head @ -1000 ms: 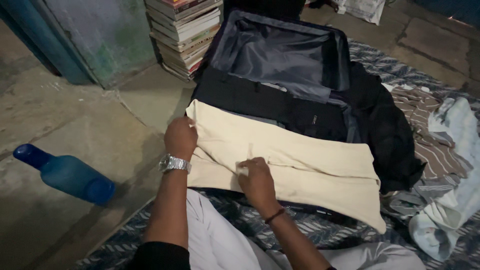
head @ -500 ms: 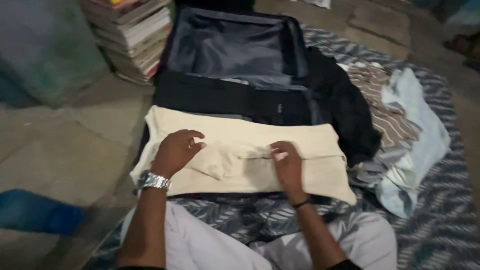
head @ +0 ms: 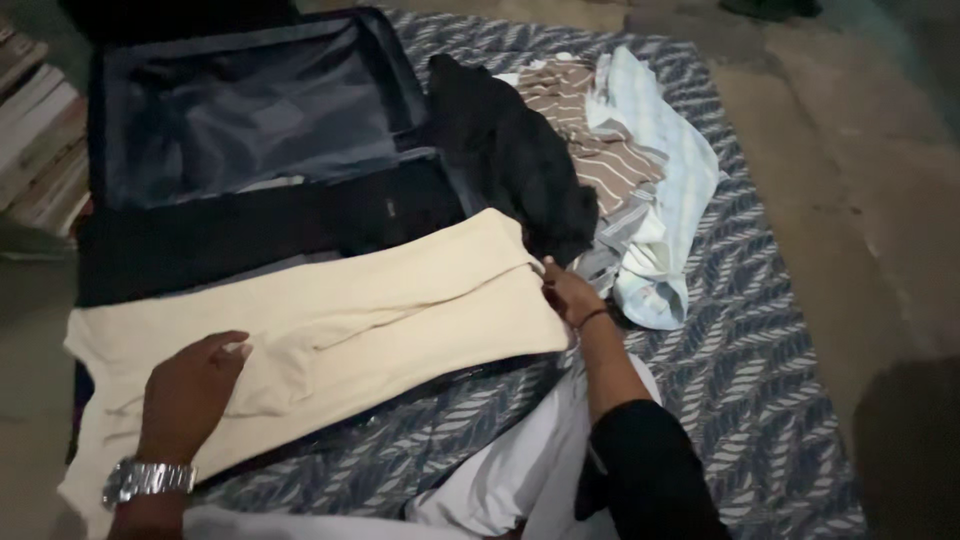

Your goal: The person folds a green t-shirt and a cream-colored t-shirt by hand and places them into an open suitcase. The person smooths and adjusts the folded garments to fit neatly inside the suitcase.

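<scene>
Since the earlier frame, the right hand [head: 568, 292] has moved from the middle of the cream garment [head: 330, 320] to its right end. It pinches that edge, arm bent. The left hand [head: 190, 395] lies flat, fingers spread, on the left part. One cream garment lies across one open suitcase [head: 240, 110]; one black garment [head: 510, 150] lies beside it.
</scene>
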